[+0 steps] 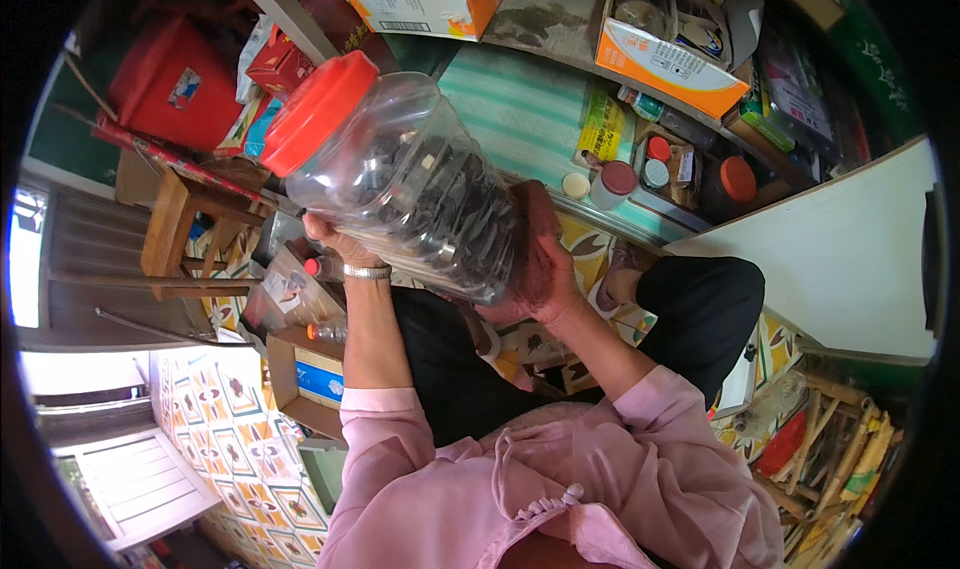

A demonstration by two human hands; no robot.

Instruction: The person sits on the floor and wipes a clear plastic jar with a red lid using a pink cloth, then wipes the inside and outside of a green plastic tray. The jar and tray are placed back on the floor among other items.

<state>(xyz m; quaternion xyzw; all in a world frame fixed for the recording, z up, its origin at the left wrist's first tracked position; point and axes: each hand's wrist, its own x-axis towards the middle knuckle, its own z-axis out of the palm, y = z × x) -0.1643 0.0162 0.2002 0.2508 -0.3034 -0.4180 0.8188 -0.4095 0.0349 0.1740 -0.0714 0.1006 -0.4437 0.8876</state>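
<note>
Between my two hands is a large clear plastic jar [420,171] with a red screw lid [321,113]. It is held up tilted, the lid toward the upper left and the base toward the lower right. Dark pieces fill much of it; I cannot tell exactly what they are. My left hand [341,240], with a metal band at the wrist, grips the jar's side below the lid. Spread under the base, my right hand [544,265] supports the other end. The jar hides part of both hands' fingers.
Ahead is a cabinet with a green-striped shelf [517,111], holding a dark-red-lidded jar [616,183] and a small round cream lid [576,186]. Open cartons [667,51] stand on the shelf above. A white door panel [825,254] juts in at right. Left are a wooden stool [169,231] and a cardboard box [307,411].
</note>
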